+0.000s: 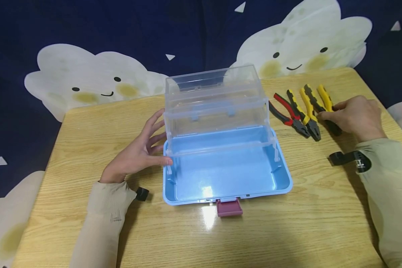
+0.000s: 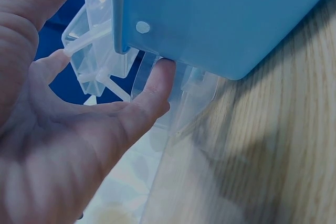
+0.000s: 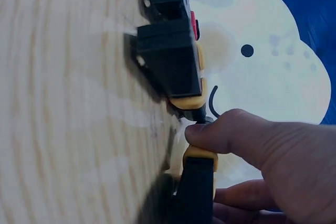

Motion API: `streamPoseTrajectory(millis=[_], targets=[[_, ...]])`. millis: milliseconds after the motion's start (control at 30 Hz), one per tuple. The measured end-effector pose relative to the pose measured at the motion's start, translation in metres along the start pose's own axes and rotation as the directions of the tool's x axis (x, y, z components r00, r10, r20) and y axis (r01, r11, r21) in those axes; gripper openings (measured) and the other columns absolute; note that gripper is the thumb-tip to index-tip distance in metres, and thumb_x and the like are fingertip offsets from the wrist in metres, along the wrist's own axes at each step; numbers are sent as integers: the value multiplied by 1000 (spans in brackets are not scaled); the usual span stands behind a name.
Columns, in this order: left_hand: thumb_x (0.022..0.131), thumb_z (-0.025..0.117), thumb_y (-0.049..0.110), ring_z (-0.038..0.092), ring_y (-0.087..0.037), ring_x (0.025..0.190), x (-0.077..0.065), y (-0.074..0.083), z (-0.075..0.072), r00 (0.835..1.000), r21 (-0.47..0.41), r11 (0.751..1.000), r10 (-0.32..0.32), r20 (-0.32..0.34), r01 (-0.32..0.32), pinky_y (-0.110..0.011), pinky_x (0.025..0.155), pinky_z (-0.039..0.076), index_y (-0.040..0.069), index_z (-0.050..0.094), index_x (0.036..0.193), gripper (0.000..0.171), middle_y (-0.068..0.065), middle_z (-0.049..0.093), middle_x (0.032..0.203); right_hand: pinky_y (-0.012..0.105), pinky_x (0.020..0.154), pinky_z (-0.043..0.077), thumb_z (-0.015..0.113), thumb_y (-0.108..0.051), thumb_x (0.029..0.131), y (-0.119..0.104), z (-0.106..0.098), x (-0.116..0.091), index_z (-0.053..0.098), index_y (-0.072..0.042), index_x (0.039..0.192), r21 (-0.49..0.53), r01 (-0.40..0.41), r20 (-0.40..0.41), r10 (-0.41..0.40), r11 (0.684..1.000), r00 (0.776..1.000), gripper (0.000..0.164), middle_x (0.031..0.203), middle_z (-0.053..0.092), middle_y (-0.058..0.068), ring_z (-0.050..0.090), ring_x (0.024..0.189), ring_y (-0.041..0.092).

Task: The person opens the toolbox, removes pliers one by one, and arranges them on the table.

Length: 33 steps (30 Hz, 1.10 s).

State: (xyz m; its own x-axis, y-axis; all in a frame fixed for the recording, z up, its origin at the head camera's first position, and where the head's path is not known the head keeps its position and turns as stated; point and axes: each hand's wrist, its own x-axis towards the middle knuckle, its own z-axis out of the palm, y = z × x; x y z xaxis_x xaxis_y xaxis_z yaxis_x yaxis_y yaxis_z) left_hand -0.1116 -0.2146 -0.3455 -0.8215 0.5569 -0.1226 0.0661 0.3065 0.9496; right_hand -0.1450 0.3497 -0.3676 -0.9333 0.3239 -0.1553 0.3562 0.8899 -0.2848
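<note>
A blue toolbox (image 1: 227, 171) stands open mid-table, its clear tiered trays (image 1: 216, 108) raised at the back. My left hand (image 1: 135, 152) holds its left side, thumb over the rim and the other fingers spread along the outside. In the left wrist view, one fingertip (image 2: 165, 69) touches near the box's lower back corner. At the right, my right hand (image 1: 361, 117) grips yellow-and-black pliers (image 1: 326, 98) around the middle, black jaws towards me. The right wrist view shows the thumb on the yellow part, while the palm hides some of the tool.
Left of the held tool lie another pair of yellow-and-black pliers (image 1: 309, 106) and red-and-black pliers (image 1: 289, 111). A purple latch (image 1: 229, 207) hangs from the toolbox front. The wooden table (image 1: 100, 137) ends at a dark blue cloth (image 1: 137, 26) with cloud shapes.
</note>
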Motion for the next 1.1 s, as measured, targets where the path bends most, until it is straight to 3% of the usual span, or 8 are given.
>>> streamPoseTrajectory(millis=[300,533,767,1100], targets=[[84,84,1,25,-31,161,1,-1,0,1000,-4,1000,11,10,-11,-46,125,38,51,-3,161,126,4,5,176,55,85,34,70,-49,93,1,0,0,60,11,133,16,25,-2,-25,1000,1000,73,131,57,41,44,112,52],[84,84,1,25,-31,161,0,-3,0,1000,-10,1000,5,8,-5,-48,125,37,49,-3,162,126,4,5,175,63,94,38,72,-43,92,2,4,1,61,13,131,9,41,-20,-41,999,999,69,132,57,40,47,117,57],[85,83,1,25,-31,161,-1,-6,2,1000,-22,1000,-1,3,1,-48,125,38,52,-2,161,125,4,4,176,62,92,38,73,-49,91,7,5,3,64,13,127,3,119,-30,-119,993,992,73,130,59,39,51,111,57],[83,86,7,27,-31,160,7,-13,3,1000,5,1000,5,14,-5,-54,124,40,55,2,160,124,5,9,175,64,91,37,68,-58,92,15,13,0,62,15,129,-29,82,-33,-83,996,996,81,120,65,39,54,106,55]])
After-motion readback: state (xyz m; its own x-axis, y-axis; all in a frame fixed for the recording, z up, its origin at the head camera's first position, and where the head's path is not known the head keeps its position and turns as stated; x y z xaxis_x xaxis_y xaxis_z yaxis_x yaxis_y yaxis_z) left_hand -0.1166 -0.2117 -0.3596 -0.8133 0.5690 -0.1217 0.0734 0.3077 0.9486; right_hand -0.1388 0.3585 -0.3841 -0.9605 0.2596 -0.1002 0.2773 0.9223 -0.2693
